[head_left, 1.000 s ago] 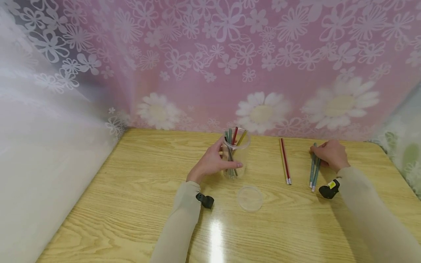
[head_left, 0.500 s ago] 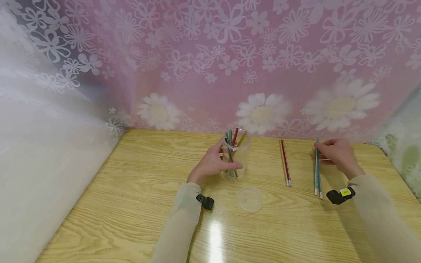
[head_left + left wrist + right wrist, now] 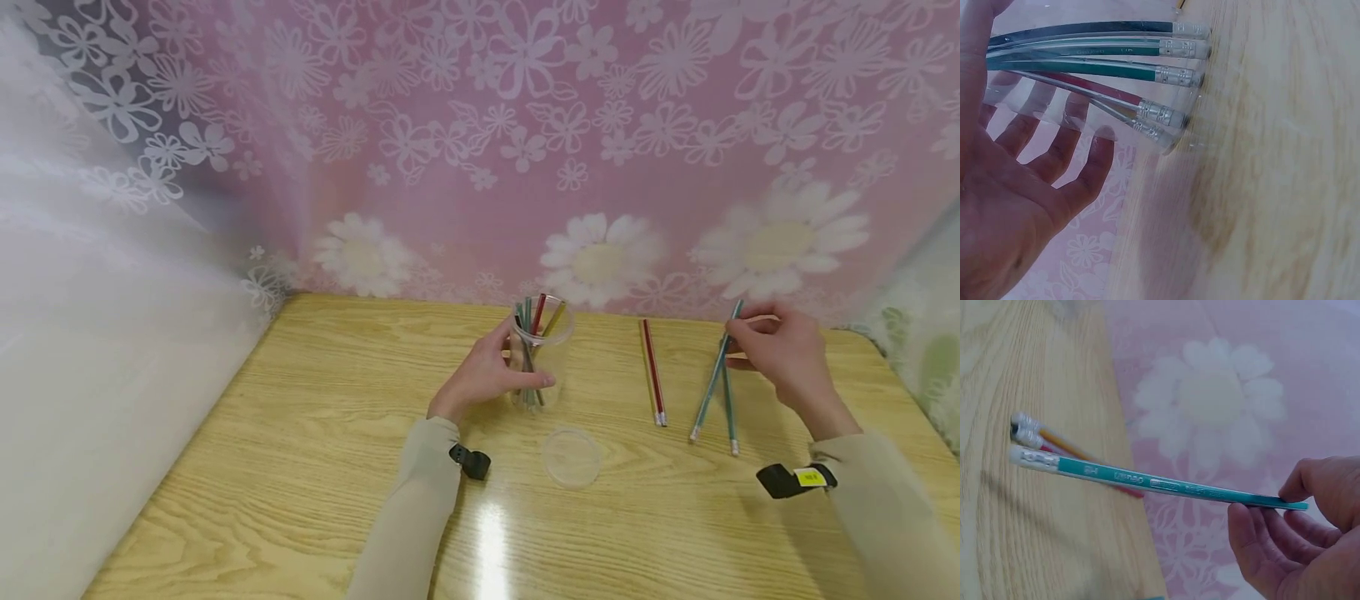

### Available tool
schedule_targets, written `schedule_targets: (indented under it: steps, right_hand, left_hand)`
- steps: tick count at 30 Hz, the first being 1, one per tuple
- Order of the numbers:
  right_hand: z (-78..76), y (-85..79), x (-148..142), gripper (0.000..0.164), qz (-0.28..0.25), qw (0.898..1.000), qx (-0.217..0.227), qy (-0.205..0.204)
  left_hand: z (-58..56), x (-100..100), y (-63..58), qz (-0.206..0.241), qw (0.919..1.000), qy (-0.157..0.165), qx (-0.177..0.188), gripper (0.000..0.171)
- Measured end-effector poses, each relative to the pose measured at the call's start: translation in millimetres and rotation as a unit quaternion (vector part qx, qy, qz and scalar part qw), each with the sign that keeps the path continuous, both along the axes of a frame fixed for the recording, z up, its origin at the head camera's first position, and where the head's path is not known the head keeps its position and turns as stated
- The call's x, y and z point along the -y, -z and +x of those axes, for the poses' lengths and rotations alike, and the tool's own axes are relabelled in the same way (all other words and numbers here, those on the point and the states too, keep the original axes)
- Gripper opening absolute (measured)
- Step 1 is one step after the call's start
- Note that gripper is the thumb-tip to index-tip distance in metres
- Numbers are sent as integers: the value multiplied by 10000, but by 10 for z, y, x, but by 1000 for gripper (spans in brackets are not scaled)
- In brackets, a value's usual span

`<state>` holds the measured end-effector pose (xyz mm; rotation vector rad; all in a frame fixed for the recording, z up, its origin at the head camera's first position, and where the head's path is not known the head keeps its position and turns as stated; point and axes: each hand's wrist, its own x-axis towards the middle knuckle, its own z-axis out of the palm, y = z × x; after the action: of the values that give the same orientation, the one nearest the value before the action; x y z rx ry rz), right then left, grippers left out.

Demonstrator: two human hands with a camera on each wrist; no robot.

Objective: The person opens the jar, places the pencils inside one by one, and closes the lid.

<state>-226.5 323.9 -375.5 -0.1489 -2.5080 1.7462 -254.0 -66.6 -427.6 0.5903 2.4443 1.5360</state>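
Observation:
My left hand (image 3: 480, 375) holds a clear plastic jar (image 3: 553, 367) upright, thumb on the near side and fingers around the back. Several pencils (image 3: 1116, 72) lean inside it, black, teal, red and yellow, with their eraser ends at the bottom. At the right, my right hand (image 3: 783, 350) pinches a teal pencil (image 3: 1147, 481) close to its plain end between thumb and fingers. Its white eraser end points away from the hand and slants down towards the table. A second teal pencil (image 3: 731, 417) lies on the wood, crossed by the held one in the head view.
Between the hands, a red pencil (image 3: 654, 367) and a yellow pencil (image 3: 646, 367) lie side by side. A round clear lid (image 3: 572, 458) rests on the wooden table (image 3: 300, 467) in front of the jar. A pink flowered curtain (image 3: 450, 208) hangs along the back edge.
My right hand has shifted right and slightly nearer, lifting one teal pencil's plain end and swinging its eraser end left across the other. The left hand and jar stay put.

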Motion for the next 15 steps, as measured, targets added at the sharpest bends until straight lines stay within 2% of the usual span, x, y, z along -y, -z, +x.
schedule_targets:
  steps: [3,7,11,15]
  right_hand:
    - [83,-73,65,17,-958,9944,-431,115]
    - [156,-163,182,27,-2079,9711,-1155,209]
    - [185,-254,305,33,-2561,9484,-1840,341]
    - [214,-347,400,41,-2748,9310,-2328,601]
  left_hand:
    - [-5,-10,2,-30,10000,28,-60,94]
    - [-14,-12,9,-63,10000,22,-71,93]
    - [-15,-1,10,-51,10000,-6,2,94]
    - [-14,4,7,-28,10000,10,20,93]
